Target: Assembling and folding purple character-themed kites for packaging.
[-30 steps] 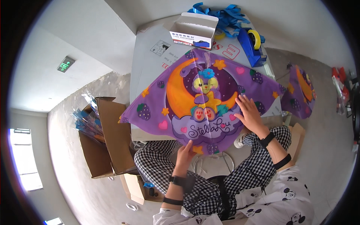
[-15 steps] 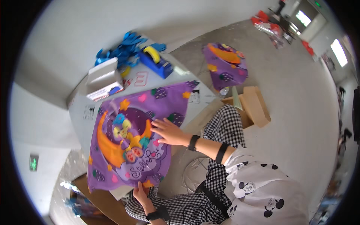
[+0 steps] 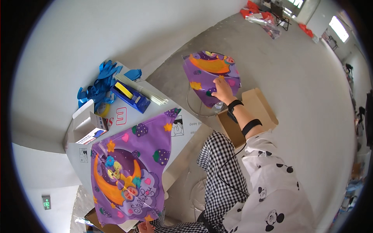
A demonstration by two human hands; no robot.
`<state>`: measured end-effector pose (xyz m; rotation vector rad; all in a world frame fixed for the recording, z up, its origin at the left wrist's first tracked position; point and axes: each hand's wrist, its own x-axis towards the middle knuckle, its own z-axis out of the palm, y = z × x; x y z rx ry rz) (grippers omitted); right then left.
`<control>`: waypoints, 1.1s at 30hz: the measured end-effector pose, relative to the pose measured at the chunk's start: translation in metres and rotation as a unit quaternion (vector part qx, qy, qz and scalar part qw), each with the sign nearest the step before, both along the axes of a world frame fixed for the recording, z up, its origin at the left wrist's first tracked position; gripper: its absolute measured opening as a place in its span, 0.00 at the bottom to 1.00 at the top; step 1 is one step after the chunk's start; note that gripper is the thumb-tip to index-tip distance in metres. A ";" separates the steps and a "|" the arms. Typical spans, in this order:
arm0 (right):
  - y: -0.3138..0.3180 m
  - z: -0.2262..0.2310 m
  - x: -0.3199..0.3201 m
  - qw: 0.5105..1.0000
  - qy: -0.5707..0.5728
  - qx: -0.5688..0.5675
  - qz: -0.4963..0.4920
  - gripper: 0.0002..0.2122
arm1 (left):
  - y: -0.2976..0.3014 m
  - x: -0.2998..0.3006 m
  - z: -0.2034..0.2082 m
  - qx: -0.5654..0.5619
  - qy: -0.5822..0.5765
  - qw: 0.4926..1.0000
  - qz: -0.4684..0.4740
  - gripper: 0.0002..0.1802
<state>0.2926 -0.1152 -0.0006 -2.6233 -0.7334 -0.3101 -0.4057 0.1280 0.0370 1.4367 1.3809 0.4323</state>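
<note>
A purple printed plastic sheet, with an orange moon and a cartoon figure, lies over the grey-white box top and hangs past its near edge. At its bottom corner my left hand, partly cut off by the picture's lower edge, has its fingers closed on the rim. My right hand is stretched out to a second purple printed sheet of like pattern, which stands beyond the box over the floor. The thumb and bent fingers there are apart, at the sheet's near side; no grip on it shows.
On the box top are blue ribbons, a blue tape dispenser with yellow tape, thin pale rods and a small open carton. An open cardboard box stands by my knee. Red bags lie far off.
My right hand has left the near sheet and reached away to the far purple sheet. The left hand stays at the near sheet's bottom edge. The view has turned.
</note>
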 end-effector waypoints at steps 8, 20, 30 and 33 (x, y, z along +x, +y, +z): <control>-0.026 -0.023 0.033 0.995 0.031 0.035 0.086 0.15 | -0.044 0.090 0.032 0.153 0.101 0.972 -0.148 0.13; -0.040 -0.031 0.051 0.991 -0.020 0.135 -0.002 0.08 | -0.062 0.129 0.014 0.008 0.039 0.986 -0.164 0.07; -0.097 -0.084 0.008 0.643 0.425 0.564 -0.296 0.13 | -0.086 0.134 0.021 -0.011 0.115 0.969 -0.217 0.06; -0.088 -0.075 0.002 0.641 0.436 0.560 -0.292 0.12 | -0.086 0.133 0.015 0.009 0.060 0.974 -0.219 0.07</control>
